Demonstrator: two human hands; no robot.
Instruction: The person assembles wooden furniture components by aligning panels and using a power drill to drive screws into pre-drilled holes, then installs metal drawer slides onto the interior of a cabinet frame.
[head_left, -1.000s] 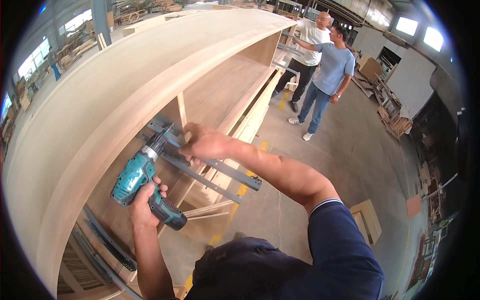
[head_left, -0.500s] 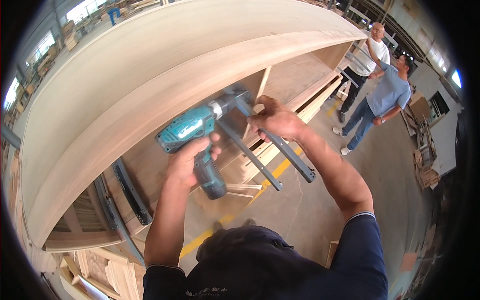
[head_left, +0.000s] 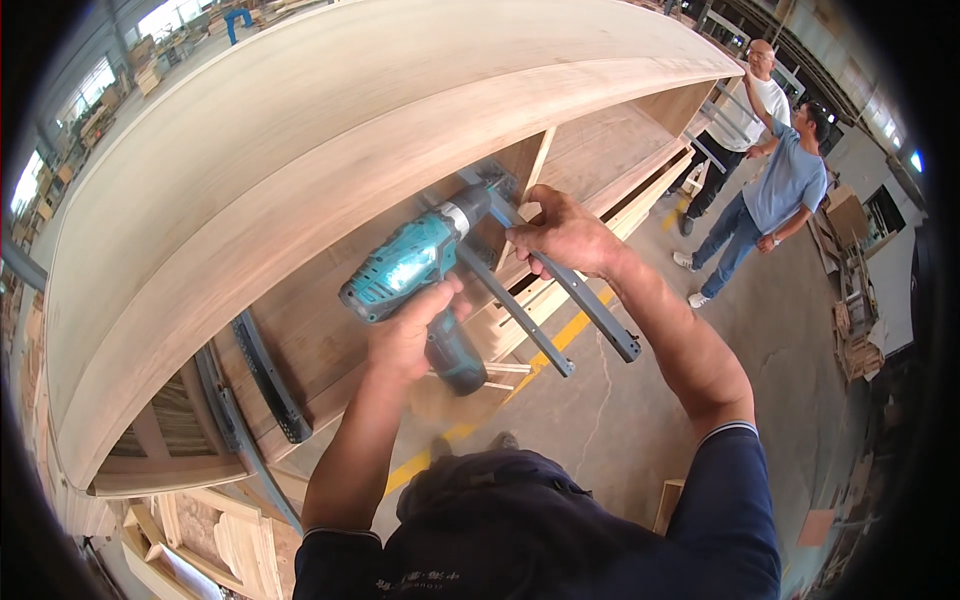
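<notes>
Drill [head_left: 400,265] pointing to two o'clock, metal rail [head_left: 588,301] slanting ten-thirty to four-thirty.
Left hand [head_left: 408,332] wraps the drill; right hand [head_left: 562,235], towards two o'clock from it (nearer the drill's nose [head_left: 475,203]), pinches the rail.

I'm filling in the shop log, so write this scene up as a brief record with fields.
Workpiece: pale wooden cabinet, open compartments
Left hand: grips teal-and-black cordless drill, chuck pointing into the cabinet
Drill tip: contact not clearly visible
Right hand: holds grey metal rail
Beside that rail: second rail, roughly parallel
Bystanders: two, near the far end; person in white shirt, person in light-blue shirt
</notes>
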